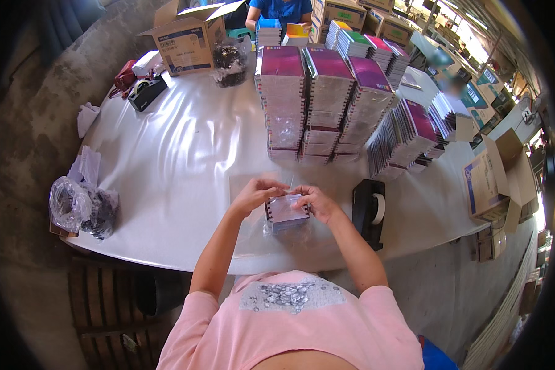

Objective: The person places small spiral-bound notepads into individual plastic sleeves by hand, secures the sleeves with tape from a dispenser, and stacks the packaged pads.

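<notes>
In front of me on the table lies a small stack of spiral-bound notebooks [288,211], loosely covered by clear plastic wrap [277,227]. My left hand [257,196] is at its far left corner, fingers bent together on the film. From the right, my right hand [316,203] pinches the film at the far edge, its thumb over the top of the stack. The fingertips of both hands nearly meet there. A black tape dispenser [368,213] with a roll of tape stands just right of my right hand.
Tall stacks of purple notebooks [330,105] rise beyond my hands, with more notebook stacks [407,135] to the right. Open cartons [188,46] stand far left and right. A plastic bag [83,206] lies left. Across the table sits another person [280,9].
</notes>
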